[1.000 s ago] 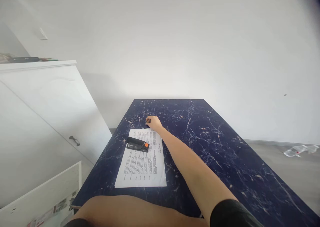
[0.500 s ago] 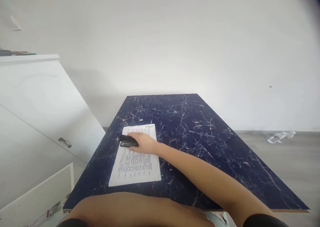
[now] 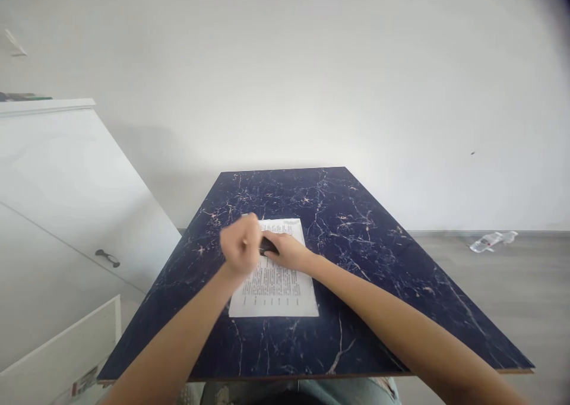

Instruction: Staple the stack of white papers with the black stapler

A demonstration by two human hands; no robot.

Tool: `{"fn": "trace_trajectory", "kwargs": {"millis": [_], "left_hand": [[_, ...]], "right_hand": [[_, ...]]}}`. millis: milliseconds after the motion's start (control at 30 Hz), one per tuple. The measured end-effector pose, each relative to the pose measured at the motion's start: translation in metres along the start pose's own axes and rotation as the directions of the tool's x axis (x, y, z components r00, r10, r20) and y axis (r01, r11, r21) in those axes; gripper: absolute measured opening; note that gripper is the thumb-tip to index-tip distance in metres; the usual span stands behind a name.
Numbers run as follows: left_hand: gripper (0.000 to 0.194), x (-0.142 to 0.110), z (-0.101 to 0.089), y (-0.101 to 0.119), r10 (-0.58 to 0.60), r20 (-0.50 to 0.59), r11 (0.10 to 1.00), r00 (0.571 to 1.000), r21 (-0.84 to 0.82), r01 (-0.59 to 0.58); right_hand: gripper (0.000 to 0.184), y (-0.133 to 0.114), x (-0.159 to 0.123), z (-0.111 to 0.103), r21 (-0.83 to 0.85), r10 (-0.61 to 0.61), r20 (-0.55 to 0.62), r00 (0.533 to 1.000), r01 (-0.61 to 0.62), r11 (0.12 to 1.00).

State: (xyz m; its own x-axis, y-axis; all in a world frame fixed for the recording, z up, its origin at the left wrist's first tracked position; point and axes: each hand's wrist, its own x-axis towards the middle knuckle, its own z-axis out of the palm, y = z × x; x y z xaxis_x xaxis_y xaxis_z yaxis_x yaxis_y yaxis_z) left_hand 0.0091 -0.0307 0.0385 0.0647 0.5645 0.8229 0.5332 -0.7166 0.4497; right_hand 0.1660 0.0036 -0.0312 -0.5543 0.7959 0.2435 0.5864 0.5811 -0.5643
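Note:
My right hand is wrapped round a black stapler, which lies over the upper part of a printed sheet of paper. The stapler's left end is hidden behind my left hand. That hand is closed in a fist, slightly blurred, at the paper's left edge beside the stapler. Nothing shows between its fingers. Whether the fist touches the stapler I cannot tell. Printed lines cover most of the sheet, which lies flat on the dark blue marbled table.
A white cabinet with a dark handle stands left of the table. The pale wall rises behind the table's far edge. On the grey floor to the right lies a clear plastic thing.
My left hand has come up from the table's near edge to the stapler as a fist. The paper, the stapler and my right hand have shifted right.

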Motion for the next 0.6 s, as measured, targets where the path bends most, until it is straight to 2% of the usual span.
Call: {"fn": "trace_trajectory", "kwargs": {"millis": [67, 100, 167, 233, 267, 333, 433, 533, 600], "left_hand": [[0.050, 0.013, -0.001, -0.035, -0.107, -0.072, 0.993, 0.992, 0.048, 0.111], [0.048, 0.016, 0.001, -0.051, -0.159, -0.061, 0.981, 0.985, 0.100, 0.165], [0.043, 0.015, 0.010, -0.075, -0.229, 0.063, 0.954, 0.971, 0.212, 0.211], [0.036, 0.008, 0.021, -0.092, -0.247, 0.193, 0.936, 0.950, 0.302, 0.182], [0.033, 0.003, 0.026, -0.097, -0.261, 0.224, 0.927, 0.939, 0.330, 0.179], [0.029, -0.005, 0.032, -0.102, -0.300, 0.231, 0.902, 0.925, 0.385, 0.196], [0.022, -0.012, 0.033, -0.101, -0.406, 0.226, 0.825, 0.885, 0.507, 0.250], [0.030, -0.019, 0.034, -0.092, -0.562, 0.275, 0.718, 0.780, 0.629, 0.296], [0.042, -0.023, 0.037, -0.085, -0.628, 0.313, 0.670, 0.712, 0.683, 0.290]], "right_hand": [[0.047, 0.008, -0.009, -0.006, -0.021, -0.012, 0.004, 1.000, 0.012, 1.000], [0.046, 0.010, -0.012, -0.006, -0.026, -0.015, 0.001, 1.000, 0.015, 1.000], [0.042, 0.010, -0.014, -0.003, -0.060, -0.004, -0.019, 1.000, 0.003, 0.998], [0.037, 0.007, -0.014, 0.000, -0.104, 0.018, -0.041, 0.999, -0.022, 0.994], [0.033, 0.005, -0.014, 0.000, -0.122, 0.020, -0.051, 0.999, -0.026, 0.992], [0.029, 0.003, -0.016, -0.005, -0.124, -0.005, -0.072, 0.997, -0.004, 0.992], [0.031, 0.009, -0.026, -0.034, -0.047, -0.029, -0.183, 0.983, 0.020, 0.999], [0.035, 0.036, -0.040, -0.078, 0.025, 0.117, -0.340, 0.933, -0.115, 0.993], [0.037, 0.062, -0.048, -0.104, -0.019, 0.224, -0.442, 0.868, -0.258, 0.966]]}}
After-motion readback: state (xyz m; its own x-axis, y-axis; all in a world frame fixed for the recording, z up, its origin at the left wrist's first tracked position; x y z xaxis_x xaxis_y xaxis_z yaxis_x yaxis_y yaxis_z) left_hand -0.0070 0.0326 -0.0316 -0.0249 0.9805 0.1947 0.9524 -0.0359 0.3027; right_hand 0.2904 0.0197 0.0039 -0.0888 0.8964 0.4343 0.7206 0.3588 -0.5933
